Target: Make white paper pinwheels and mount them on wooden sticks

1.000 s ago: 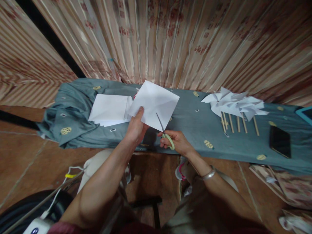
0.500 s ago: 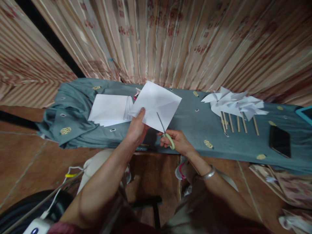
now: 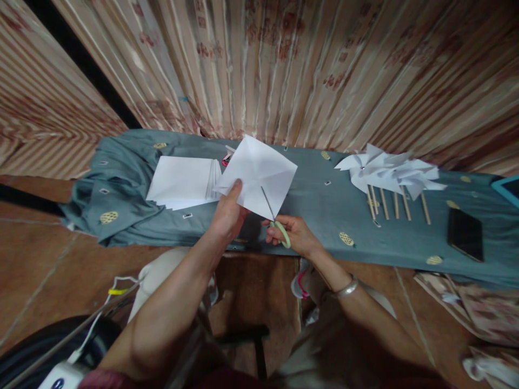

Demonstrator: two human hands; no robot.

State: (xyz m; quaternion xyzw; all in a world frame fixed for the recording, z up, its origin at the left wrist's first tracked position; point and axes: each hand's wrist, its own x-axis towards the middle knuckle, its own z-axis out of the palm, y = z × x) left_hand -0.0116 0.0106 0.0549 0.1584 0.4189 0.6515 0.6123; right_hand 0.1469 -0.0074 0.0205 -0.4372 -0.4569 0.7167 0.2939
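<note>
A square sheet of white paper [image 3: 259, 162] with diagonal creases is held up in front of me, tilted like a diamond. My left hand [image 3: 231, 212] pinches its near left edge, thumb on top. In my right hand [image 3: 292, 233] are green-handled scissors [image 3: 283, 233], my fingers in the loops. One dark blade lies over the paper from its near corner toward the middle; the other blade is hidden beneath. Left of the held sheet, a stack of white paper squares [image 3: 182, 181] rests on the cloth. A small red and white item [image 3: 226, 158] peeks out behind the sheet.
Several white paper pinwheels [image 3: 389, 170] with wooden sticks [image 3: 396, 206] lie on the right of the grey-green cloth [image 3: 320, 216]. A black phone [image 3: 465, 235] and a blue-edged object [image 3: 506, 192] are farther right. A patterned curtain [image 3: 263, 70] hangs behind.
The right corner of the held sheet has shifted slightly left and down, and its creases show more clearly. Both hands and the scissors stay almost in place.
</note>
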